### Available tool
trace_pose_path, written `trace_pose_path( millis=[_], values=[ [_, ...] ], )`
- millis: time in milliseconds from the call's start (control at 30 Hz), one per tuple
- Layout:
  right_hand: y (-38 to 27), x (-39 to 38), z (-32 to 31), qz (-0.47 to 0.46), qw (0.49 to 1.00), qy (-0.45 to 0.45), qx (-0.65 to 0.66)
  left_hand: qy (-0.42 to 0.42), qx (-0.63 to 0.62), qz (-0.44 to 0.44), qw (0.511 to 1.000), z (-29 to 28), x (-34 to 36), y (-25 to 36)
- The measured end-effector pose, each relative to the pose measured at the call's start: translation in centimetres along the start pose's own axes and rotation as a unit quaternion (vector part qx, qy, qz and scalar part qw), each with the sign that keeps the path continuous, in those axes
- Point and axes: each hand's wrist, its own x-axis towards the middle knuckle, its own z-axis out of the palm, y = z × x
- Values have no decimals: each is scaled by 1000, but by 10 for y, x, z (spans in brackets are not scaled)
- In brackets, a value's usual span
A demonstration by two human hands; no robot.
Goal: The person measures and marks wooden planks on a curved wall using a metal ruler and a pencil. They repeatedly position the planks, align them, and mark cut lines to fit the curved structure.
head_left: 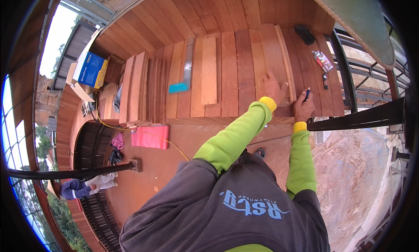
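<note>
- Lying palm down, the left hand point(275, 87) has its fingers loosely spread, wide rather than closed, over the near end of a loose board point(283, 55)
- That board runs straight away from the left hand, flat on the wooden worktop point(227, 68), its long pale edge turned toward the right-hand side
- The right hand point(304, 106) is curled closed round a slim dark tool point(307, 93), just beside the board's near end and to the right of the left hand; whether the tool touches wood, I cannot tell
- Ahead of the right hand and a little to its right are a small black item point(325, 81) and, beyond it, a white and red packet point(322, 61)
- Farther ahead of the right hand, near the far edge, sits a black pouch point(304, 34)
- Left of the left hand, well apart from it, lies a shorter board point(209, 71), then a square point(178, 87) with a teal handle and a metal blade
- Farthest left of the left hand on the worktop stands a stack of boards point(139, 88), with a blue and yellow box point(91, 68) beyond
</note>
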Motion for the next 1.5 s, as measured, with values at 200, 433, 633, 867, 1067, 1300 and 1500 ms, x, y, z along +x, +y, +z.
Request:
trace_pose_path(
  millis=[200,433,633,867,1067,1300,1500],
  values=[
    [-2,2,-11,32,998,-16,54,5,-13,13,1000,12,27,-17],
    [-1,1,-9,48,995,12,88,7,21,-8,1000,15,57,3],
    [-7,0,-16,22,995,3,98,-21,-24,-50,998,10,66,-1],
    [-6,0,-27,21,996,-51,66,-30,24,-107,993,-8,69,10],
    [-12,3,-12,-16,995,-38,87,15,-101,-141,985,-19,71,-9],
    [5,1,-10,8,998,-46,53,74,-106,-118,985,-32,38,-64],
    [11,-2,-1,-14,998,-49,26,66,-16,-172,983,-72,-3,-77]
  ],
)
